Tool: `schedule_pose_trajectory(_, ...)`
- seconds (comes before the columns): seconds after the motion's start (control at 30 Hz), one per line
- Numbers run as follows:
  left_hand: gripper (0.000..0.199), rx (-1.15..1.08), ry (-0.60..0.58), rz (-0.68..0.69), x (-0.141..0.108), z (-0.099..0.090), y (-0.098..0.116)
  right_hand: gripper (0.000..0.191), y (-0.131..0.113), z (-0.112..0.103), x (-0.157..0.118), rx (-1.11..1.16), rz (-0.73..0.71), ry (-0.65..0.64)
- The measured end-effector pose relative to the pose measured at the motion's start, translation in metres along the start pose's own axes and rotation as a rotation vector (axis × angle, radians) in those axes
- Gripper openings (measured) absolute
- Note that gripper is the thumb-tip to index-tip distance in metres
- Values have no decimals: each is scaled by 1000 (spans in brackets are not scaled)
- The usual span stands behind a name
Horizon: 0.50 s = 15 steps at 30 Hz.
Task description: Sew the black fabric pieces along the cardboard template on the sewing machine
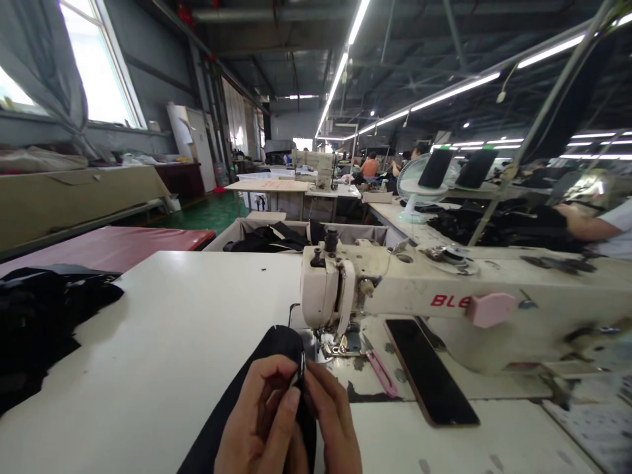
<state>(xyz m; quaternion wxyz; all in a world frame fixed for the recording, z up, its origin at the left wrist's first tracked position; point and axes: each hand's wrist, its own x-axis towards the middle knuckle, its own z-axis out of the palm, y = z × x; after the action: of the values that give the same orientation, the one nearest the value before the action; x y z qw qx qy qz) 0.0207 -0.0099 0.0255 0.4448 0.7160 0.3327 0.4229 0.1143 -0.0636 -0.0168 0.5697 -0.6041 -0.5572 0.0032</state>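
A piece of black fabric (222, 401) with a rounded end lies on the white sewing table (197, 309), left of the needle area. My left hand (261, 415) pinches its edge between thumb and fingers. Close beside it, my right hand (333, 415) grips the same edge, fingertips almost meeting the left ones. A small whitish strip shows at the pinched edge; its kind is unclear. The fabric's tip is just left of the presser foot (336, 349) of the sewing machine (395, 283). The lower part of the fabric is hidden behind my hands.
Pink thread snips (382, 374) and a dark phone (429, 372) lie right of the needle. Black cloth (44, 322) is heaped at far left. A bin (237, 230) holding black pieces stands behind the table. At right, a co-worker's arm (587, 224) reaches over dark fabric.
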Motion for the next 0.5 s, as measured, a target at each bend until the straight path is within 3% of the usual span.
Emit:
schedule_pose_trajectory(0.13, 12, 168, 47, 196, 7, -4, 9, 60, 5, -6, 4, 93, -19, 46)
schedule_pose_trajectory(0.27, 16, 307, -89, 338, 23, -23, 23, 48, 7, -32, 23, 154, -44, -131)
schedule_pose_trajectory(0.37, 15, 295, -276, 197, 33, -36, 32, 17, -2, -52, 42, 197, 159, -267)
schedule_pose_trajectory(0.5, 19, 202, -431, -140, 45, -43, 42, 20, -10, -64, 55, 265, 459, -367)
